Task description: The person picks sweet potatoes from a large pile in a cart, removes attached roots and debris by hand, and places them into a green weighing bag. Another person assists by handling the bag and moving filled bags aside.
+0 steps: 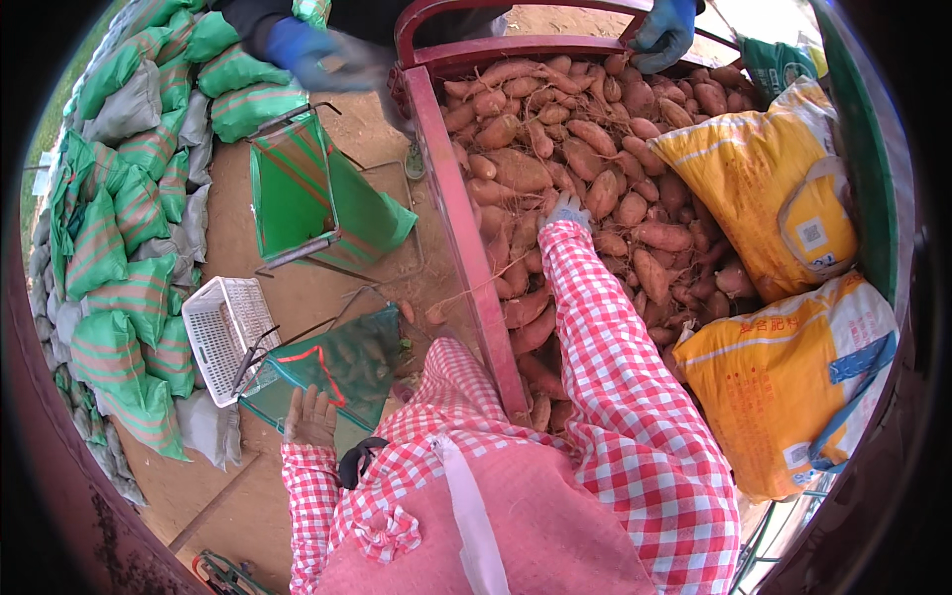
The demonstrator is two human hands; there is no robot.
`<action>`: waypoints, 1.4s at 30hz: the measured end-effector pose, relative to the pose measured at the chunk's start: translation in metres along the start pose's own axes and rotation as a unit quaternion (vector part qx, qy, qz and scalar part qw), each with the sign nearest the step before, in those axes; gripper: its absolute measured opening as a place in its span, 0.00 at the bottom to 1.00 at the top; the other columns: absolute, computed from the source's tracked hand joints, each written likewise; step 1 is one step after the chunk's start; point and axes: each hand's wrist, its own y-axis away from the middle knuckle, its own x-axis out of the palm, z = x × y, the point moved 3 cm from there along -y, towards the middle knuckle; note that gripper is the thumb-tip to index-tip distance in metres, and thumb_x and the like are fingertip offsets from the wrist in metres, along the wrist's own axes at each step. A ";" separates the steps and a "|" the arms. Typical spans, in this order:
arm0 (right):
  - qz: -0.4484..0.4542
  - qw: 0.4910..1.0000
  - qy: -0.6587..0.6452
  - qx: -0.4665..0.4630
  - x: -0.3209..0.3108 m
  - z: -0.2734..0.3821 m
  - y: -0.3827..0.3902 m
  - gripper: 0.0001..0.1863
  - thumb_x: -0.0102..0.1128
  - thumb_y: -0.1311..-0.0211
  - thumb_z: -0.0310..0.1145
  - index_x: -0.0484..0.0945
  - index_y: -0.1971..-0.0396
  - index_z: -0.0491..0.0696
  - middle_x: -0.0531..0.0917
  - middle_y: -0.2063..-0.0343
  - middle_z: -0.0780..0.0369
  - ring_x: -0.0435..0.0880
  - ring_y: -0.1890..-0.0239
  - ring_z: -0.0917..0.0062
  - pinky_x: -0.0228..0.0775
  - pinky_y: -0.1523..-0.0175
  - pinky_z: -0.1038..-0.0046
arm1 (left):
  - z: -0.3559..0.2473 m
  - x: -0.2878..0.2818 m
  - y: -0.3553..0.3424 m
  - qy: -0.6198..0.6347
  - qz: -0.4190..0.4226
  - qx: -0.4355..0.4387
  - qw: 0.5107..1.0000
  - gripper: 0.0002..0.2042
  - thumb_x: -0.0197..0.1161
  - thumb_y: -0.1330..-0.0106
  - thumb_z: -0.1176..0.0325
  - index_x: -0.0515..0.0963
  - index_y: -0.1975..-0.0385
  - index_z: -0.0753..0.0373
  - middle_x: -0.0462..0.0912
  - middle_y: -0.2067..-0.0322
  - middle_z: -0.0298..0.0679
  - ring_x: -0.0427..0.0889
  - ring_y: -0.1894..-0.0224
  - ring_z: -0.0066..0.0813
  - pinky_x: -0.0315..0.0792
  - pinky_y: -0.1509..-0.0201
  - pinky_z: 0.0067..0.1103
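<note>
My right arm, in a red-and-white checked sleeve, stretches over a large heap of sweet potatoes (595, 139) in a red-framed cart bed. My right hand (567, 210), in a pale glove, touches the heap. Its fingertips point down among the roots, so its grip is hidden. On the other side, my left hand (312, 416), in a tan glove, is open with its fingers apart and nothing in it. It is beside the edge of a dark green mesh bag (332, 372) on a metal frame. Several sweet potatoes show through that mesh.
A co-worker's blue gloves show at the far side, one blurred, one at the heap's edge. A green bag (347, 203) hangs open on a frame. There are a white plastic basket (213, 342), stacked filled sacks (129, 297), yellow sacks (764, 188) and the cart's red rail (466, 228).
</note>
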 end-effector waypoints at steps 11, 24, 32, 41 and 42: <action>0.056 0.998 0.006 0.002 0.004 -0.002 -0.018 0.30 0.63 0.42 0.37 0.66 0.38 0.63 0.68 0.41 0.57 0.71 0.40 0.52 0.70 0.40 0.55 | 0.004 -0.029 0.018 0.080 0.002 0.004 0.997 0.23 0.65 0.39 0.59 0.74 0.42 0.54 0.73 0.39 0.43 0.75 0.41 0.43 0.74 0.41 0.41; 0.095 0.993 -0.071 -0.022 0.026 -0.034 -0.038 0.37 0.63 0.43 0.30 0.59 0.32 0.58 0.63 0.37 0.50 0.71 0.39 0.54 0.68 0.38 0.59 | 0.005 -0.022 0.002 0.030 -0.006 -0.011 0.999 0.29 0.66 0.40 0.56 0.69 0.38 0.53 0.69 0.37 0.40 0.72 0.39 0.42 0.72 0.40 0.41; 0.155 0.901 -0.405 -0.022 0.050 -0.102 -0.053 0.24 0.59 0.38 0.26 0.73 0.41 0.48 0.81 0.53 0.54 0.82 0.53 0.67 0.75 0.47 0.70 | 0.002 -0.007 -0.002 0.020 -0.006 -0.012 1.000 0.29 0.63 0.37 0.56 0.67 0.36 0.53 0.66 0.35 0.40 0.69 0.36 0.41 0.70 0.38 0.37; 0.276 0.543 -0.780 -0.145 -0.021 -0.039 0.137 0.24 0.60 0.37 0.32 0.72 0.42 0.40 0.81 0.54 0.56 0.83 0.57 0.71 0.78 0.55 0.74 | 0.004 0.098 -0.010 -0.081 0.115 -0.111 0.984 0.32 0.62 0.35 0.54 0.61 0.32 0.53 0.61 0.32 0.42 0.64 0.33 0.43 0.65 0.35 0.43; 0.297 0.608 -0.718 -0.162 -0.028 -0.020 0.161 0.25 0.60 0.37 0.36 0.72 0.42 0.40 0.81 0.53 0.56 0.83 0.57 0.72 0.78 0.55 0.74 | 0.008 0.123 -0.008 -0.070 0.206 -0.116 0.969 0.33 0.62 0.36 0.54 0.60 0.32 0.54 0.61 0.32 0.42 0.64 0.33 0.43 0.65 0.35 0.43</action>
